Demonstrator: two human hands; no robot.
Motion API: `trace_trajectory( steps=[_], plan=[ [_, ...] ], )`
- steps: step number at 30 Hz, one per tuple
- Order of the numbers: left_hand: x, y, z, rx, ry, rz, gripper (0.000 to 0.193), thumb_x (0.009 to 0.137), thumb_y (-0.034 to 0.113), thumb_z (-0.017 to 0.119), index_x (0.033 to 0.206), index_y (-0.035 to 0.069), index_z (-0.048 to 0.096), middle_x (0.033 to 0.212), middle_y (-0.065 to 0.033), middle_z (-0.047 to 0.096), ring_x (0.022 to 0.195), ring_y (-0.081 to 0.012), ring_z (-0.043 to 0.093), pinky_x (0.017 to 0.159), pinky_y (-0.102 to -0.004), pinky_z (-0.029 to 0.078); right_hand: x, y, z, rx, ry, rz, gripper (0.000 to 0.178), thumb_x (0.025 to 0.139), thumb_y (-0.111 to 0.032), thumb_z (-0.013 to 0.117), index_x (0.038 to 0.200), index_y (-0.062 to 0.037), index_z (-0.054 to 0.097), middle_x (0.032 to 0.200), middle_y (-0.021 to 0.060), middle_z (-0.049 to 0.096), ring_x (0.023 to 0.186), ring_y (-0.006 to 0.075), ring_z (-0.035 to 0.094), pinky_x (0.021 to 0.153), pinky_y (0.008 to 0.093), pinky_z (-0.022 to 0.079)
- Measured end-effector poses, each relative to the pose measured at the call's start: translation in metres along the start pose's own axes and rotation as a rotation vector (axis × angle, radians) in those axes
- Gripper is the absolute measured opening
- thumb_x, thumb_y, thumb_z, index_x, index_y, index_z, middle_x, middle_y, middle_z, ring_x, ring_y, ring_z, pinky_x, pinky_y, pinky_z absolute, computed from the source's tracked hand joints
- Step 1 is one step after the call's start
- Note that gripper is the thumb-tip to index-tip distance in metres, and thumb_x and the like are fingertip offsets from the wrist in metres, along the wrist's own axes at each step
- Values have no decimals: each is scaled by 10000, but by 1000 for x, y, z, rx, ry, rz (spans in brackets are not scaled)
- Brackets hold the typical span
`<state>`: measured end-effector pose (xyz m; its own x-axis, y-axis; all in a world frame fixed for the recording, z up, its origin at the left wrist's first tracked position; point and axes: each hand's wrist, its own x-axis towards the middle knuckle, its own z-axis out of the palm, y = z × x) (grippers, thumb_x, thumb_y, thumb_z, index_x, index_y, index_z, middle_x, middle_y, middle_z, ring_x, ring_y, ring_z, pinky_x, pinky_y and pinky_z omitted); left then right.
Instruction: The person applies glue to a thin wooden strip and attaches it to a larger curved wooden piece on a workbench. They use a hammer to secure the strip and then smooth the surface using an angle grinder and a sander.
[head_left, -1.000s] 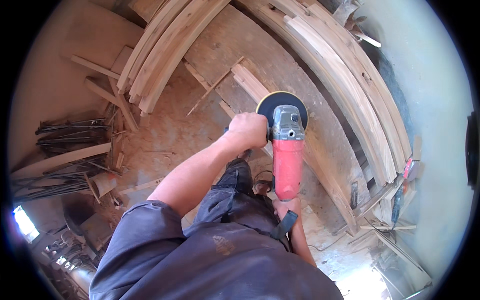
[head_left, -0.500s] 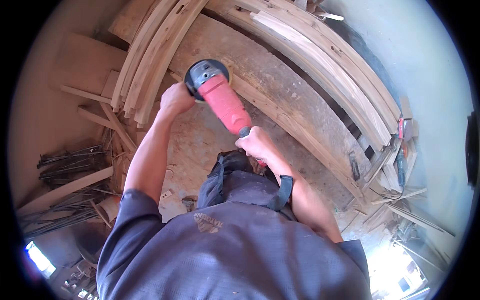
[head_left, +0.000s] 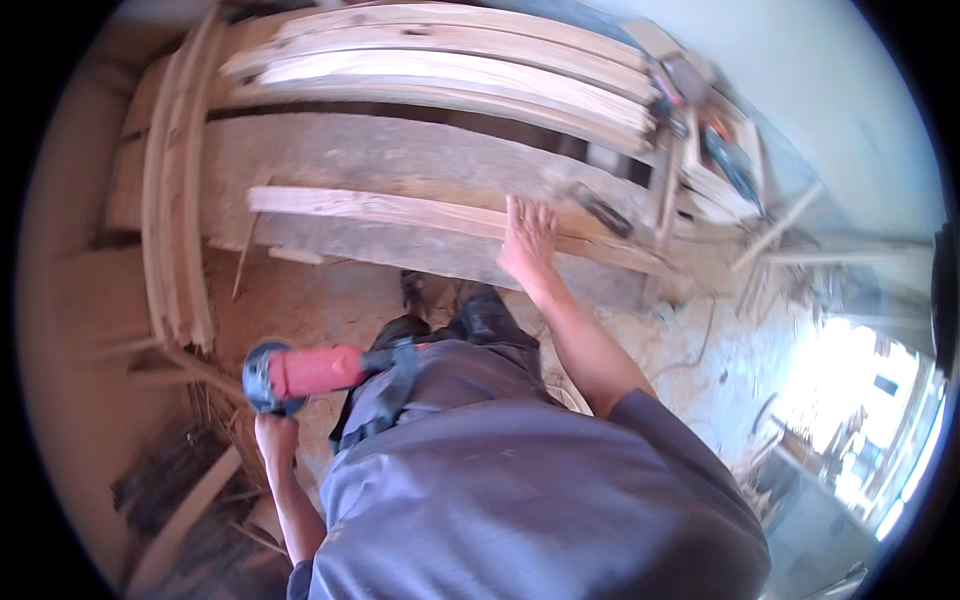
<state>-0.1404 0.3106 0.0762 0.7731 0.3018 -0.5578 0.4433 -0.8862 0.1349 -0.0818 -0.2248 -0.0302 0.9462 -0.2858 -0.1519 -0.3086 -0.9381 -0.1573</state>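
Observation:
My left hand point(head_left: 275, 436) is closed at the head end of a red angle grinder point(head_left: 315, 371), which hangs level at my left side, away from the bench. Its disc is mostly hidden behind the metal head. On the bench, my right hand point(head_left: 530, 240) lies with fingers stretched and spread over a pale wooden strip point(head_left: 380, 206). That strip runs lengthwise along the near part of the worn workbench point(head_left: 330, 150). A dark hand tool point(head_left: 601, 210), blurred, rests just right of my right hand.
Curved wooden pieces point(head_left: 450, 65) are stacked along the far side of the bench. More long pieces point(head_left: 178, 200) lean at its left end. A blue-green power tool point(head_left: 730, 165) sits at the right among offcuts. Dark rods point(head_left: 170, 475) lie at the lower left.
The grinder has swung from over the bench to my left side, held by the left hand alone. My right hand has let go of its rear and now rests on the strip. The view has turned.

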Motion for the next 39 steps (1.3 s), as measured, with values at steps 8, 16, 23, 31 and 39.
trace_trajectory(
  steps=[8, 16, 23, 31, 39],
  plan=[
    [-82, 8, 33, -210, -32, -25, 124, 690, 38, 582, 657, -62, 648, 533, -110, 584, 470, -221, 610, 472, -416, 469, 31, 80, -13, 466, -481, -29, 811, 780, -176, 813, 1495, -20, 461, 1363, 237, 611, 1343, 377, 527, 1140, 509, 400],
    [-100, 22, 45, -315, -20, -63, 126, 716, 66, 625, 669, -43, 667, 558, -94, 608, 492, -193, 614, 466, -382, 443, 0, 71, 61, 255, 34, -187, 644, 809, 47, 649, 1430, -48, 504, 1338, 233, 612, 1275, 437, 548, 1045, 552, 463],
    [-124, -15, 68, -442, -9, -459, 91, 740, 49, 671, 685, -23, 665, 605, -109, 660, 499, -212, 658, 484, -357, 517, -56, 120, 12, 149, -114, -219, 741, 803, 42, 676, 1503, -84, 464, 1359, 221, 596, 1270, 432, 557, 1074, 531, 451],
    [-145, -15, 87, -409, 17, -484, 132, 761, 66, 660, 757, -57, 708, 633, -140, 689, 530, -248, 696, 535, -388, 571, -75, 143, 28, 112, -116, -182, 816, 743, 42, 671, 1522, -40, 443, 1361, 233, 561, 1303, 441, 514, 1133, 511, 416],
    [-101, 40, 42, -88, -6, -294, 168, 727, 80, 630, 680, -72, 682, 616, -207, 681, 609, -339, 732, 640, -434, 589, 15, 43, 49, 109, 32, -193, 733, 762, -7, 709, 1464, -49, 502, 1274, 187, 606, 1192, 405, 578, 1062, 525, 435]
  ],
)
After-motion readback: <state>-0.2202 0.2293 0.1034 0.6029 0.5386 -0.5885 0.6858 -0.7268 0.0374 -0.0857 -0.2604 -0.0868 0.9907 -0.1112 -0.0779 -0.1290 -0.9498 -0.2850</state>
